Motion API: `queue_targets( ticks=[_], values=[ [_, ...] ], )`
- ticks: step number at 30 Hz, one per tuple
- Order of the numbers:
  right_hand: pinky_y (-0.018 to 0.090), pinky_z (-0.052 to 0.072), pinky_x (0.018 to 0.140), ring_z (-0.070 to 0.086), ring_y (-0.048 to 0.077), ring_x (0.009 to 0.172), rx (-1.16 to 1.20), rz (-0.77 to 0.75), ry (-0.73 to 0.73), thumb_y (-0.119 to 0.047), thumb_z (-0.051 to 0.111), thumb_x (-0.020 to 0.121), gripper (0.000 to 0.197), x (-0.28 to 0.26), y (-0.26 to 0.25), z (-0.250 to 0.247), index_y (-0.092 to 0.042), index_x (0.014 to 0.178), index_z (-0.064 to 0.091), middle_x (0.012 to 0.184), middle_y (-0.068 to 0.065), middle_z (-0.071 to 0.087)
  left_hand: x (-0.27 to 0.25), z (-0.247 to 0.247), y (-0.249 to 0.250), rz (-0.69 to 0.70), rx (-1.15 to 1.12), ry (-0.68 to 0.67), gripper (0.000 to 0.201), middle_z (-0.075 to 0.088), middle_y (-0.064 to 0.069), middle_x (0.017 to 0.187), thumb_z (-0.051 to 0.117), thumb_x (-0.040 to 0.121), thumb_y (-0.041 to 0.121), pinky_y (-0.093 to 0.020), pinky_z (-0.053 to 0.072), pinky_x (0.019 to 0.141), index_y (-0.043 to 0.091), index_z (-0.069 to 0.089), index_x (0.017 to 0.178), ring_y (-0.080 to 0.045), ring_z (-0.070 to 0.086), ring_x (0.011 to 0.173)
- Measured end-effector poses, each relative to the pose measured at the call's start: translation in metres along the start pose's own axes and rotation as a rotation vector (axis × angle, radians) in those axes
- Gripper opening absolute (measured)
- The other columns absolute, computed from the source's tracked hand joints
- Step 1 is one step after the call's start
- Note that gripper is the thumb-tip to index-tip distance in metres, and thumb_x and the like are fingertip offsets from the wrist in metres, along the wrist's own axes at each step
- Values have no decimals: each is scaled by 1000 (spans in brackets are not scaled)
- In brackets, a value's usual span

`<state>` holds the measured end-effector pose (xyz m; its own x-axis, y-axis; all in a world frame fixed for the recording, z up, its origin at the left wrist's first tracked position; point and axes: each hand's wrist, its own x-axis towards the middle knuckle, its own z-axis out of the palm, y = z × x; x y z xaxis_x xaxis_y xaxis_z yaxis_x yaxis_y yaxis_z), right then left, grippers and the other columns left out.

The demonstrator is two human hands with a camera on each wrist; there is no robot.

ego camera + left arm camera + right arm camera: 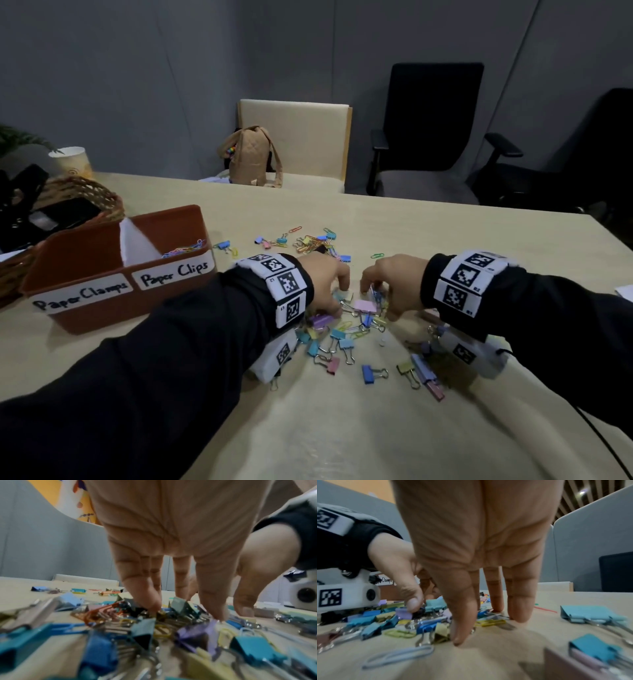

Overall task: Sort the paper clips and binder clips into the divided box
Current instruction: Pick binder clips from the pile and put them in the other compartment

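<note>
A loose pile of coloured binder clips and paper clips (346, 329) lies mid-table. Both hands hover over it, fingers pointing down. My left hand (339, 298) touches the pile with straight fingers (150, 601); its thumb tip rests on a purple binder clip (197, 632). My right hand (376, 299) also has straight fingers (520, 608) on the clips, with its thumb beside a yellow binder clip (441, 631). Neither hand plainly grips anything. The brown divided box (164, 219) stands at the left, labelled "Paper Clamps" and "Paper Clips", with paper clips (181, 251) in the right compartment.
More clips (308, 240) are scattered farther back, and several binder clips (424, 373) lie under my right wrist. A wicker basket (78, 195) and a paper cup (70, 161) stand behind the box. Chairs and a tan bag (253, 157) stand beyond the table's far edge.
</note>
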<state>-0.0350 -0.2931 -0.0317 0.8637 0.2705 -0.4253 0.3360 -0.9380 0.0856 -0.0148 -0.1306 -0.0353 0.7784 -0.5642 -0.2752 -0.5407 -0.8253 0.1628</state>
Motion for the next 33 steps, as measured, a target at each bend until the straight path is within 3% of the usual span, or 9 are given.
queue_targets(
  ticks=[6,8,12,14,18,21,24,29,33],
  values=[
    [25,43,76,50,16,87,40,32,60,-23,79,74,40,-3,0,4,-17,110,61,108,-1,64,-6,1,-9,-15,9,28,15,54,10,77,72,79,21,-19,38,56,20,65,92,-11,52,78],
    [26,44,75,50,16,85,49,38,68,-21,79,74,35,-2,-1,5,-16,105,64,103,0,64,-9,-1,-14,-25,16,30,9,58,8,80,69,81,14,-18,41,59,19,66,89,-11,54,79],
    [27,44,73,55,18,88,49,25,93,-18,76,75,22,1,0,5,-16,95,68,101,0,64,-14,-4,-18,-49,68,43,12,64,3,90,60,84,11,-25,49,76,16,69,91,-15,59,86],
    [26,44,74,57,17,93,66,26,108,-18,76,76,21,1,1,4,-17,96,70,104,-1,67,-16,-5,-15,-25,67,73,11,63,4,88,58,85,13,-25,49,76,17,67,91,-15,59,87],
    [26,46,78,58,17,94,82,24,84,-20,80,72,39,-1,2,2,-19,108,65,107,-3,66,-13,-3,4,56,20,87,7,60,8,80,64,86,20,-22,46,69,17,69,88,-10,56,78],
    [30,47,79,54,18,89,78,43,91,-19,82,70,46,0,1,4,-18,109,57,104,-1,66,-7,5,25,50,54,22,29,65,3,77,70,80,42,-29,50,66,14,71,84,-16,61,76],
    [30,47,78,56,20,92,72,61,93,-18,81,71,43,0,-1,4,-16,107,57,102,1,65,-1,11,38,20,156,-62,46,61,-2,67,76,67,57,-31,52,60,13,62,68,-21,62,68],
    [24,40,67,53,18,78,-24,65,59,-21,77,77,18,-1,-3,2,-17,84,61,77,-3,57,2,5,53,60,305,-89,41,46,-1,58,76,78,30,-28,45,60,15,44,56,-20,51,62],
    [25,42,66,54,18,76,11,70,89,-19,76,77,16,-2,-1,5,-13,90,69,80,-2,60,5,6,52,51,314,-64,31,43,-1,59,67,82,17,-27,42,60,14,47,60,-21,49,65]
  ],
)
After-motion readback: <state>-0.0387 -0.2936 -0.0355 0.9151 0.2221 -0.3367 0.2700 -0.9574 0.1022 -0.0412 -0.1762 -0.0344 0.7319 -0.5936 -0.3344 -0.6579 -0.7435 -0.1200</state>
